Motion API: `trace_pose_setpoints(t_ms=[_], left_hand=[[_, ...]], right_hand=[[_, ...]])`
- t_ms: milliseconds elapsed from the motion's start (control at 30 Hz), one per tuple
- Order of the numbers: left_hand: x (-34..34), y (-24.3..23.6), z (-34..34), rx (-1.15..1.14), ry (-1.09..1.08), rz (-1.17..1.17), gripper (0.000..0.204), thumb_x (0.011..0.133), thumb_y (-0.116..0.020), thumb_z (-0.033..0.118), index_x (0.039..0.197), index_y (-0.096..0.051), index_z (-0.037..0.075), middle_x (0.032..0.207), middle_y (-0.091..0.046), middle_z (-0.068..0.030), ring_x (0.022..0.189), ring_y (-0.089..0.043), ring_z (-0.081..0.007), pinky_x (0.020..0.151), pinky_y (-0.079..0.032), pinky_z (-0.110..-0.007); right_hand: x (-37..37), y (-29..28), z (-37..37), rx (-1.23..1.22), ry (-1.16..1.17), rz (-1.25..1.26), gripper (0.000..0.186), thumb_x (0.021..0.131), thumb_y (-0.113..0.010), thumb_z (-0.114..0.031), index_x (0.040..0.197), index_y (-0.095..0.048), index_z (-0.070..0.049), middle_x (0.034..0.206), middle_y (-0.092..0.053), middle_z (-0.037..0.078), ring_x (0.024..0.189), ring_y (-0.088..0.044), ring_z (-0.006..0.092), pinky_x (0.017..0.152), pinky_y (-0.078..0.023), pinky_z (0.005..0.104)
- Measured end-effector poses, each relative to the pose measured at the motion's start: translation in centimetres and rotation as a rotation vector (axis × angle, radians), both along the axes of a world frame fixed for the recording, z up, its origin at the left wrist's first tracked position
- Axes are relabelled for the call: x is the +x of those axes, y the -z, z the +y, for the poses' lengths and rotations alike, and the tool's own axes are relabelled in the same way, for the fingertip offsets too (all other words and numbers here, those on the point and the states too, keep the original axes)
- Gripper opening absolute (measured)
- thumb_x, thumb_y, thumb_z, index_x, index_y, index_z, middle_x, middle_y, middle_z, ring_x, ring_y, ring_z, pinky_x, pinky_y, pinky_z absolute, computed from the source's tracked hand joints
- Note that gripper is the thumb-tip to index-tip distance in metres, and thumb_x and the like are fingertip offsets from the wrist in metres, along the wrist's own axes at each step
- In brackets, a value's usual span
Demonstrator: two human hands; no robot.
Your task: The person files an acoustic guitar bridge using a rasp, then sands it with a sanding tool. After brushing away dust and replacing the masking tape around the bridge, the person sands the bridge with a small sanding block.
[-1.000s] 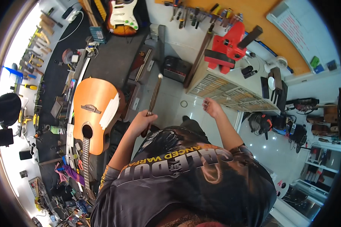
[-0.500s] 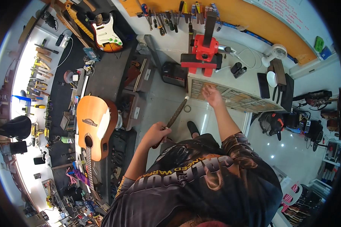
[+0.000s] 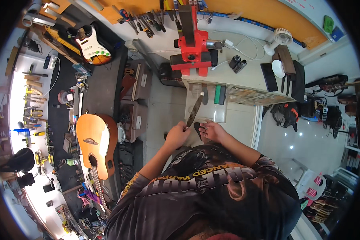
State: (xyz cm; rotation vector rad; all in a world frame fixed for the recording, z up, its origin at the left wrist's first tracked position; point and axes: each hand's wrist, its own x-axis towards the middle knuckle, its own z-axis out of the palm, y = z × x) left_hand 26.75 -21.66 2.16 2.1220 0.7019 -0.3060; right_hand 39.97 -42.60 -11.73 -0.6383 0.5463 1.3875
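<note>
My left hand (image 3: 177, 136) is closed around the lower end of a long dark rasp (image 3: 194, 112). The rasp has a crosshatched surface and a white tip, and it points up and away, over a pulled-out drawer (image 3: 218, 115). A green flat box (image 3: 219, 95) and a grey blade-like piece (image 3: 205, 99) lie in that drawer. Just in front of the drawer's near edge is my right hand (image 3: 213, 132), palm partly up. Its fingers are loosely bent and apart, with nothing visible in them.
Above the drawer, a red bench vise (image 3: 193, 56) sits on the cabinet (image 3: 250, 76), along with black cylinders (image 3: 237, 64), a phone (image 3: 269, 77) and a small white fan (image 3: 279, 40). An acoustic guitar (image 3: 93, 138) lies on the left bench. A white stool-like object (image 3: 312, 186) stands at right.
The drawer has come out of the cabinet toward me, showing its contents. My right hand has moved back toward my body. My left hand has shifted right with the rasp, and the view has moved.
</note>
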Motion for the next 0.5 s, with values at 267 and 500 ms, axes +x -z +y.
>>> trace_pose_setpoints(t_ms=[267, 500], left_hand=[[3.6, 2.4, -1.0, 0.142, -0.027, 0.020, 0.034, 0.101, -0.070, 0.032, 0.111, -0.062, 0.000, 0.099, -0.078, -0.0256, 0.095, -0.075, -0.0480, 0.085, -0.059, -0.056], [10.0, 5.6, -0.6, 0.175, -0.036, -0.061, 0.037, 0.101, -0.073, 0.034, 0.111, -0.058, 0.002, 0.097, -0.079, -0.0254, 0.094, -0.076, -0.0486, 0.084, -0.059, -0.058]], right_hand=[[-1.4, 2.2, -0.8, 0.047, -0.123, -0.047, 0.030, 0.117, -0.049, -0.044, 0.126, -0.058, -0.016, 0.118, -0.073, 0.003, 0.114, -0.071, 0.0259, 0.098, -0.054, 0.0447], [-0.8, -2.2, 0.7, -0.246, -0.411, -0.319, 0.029, 0.114, -0.057, -0.042, 0.119, -0.061, -0.014, 0.114, -0.075, 0.006, 0.096, -0.075, 0.0295, 0.081, -0.059, 0.0451]])
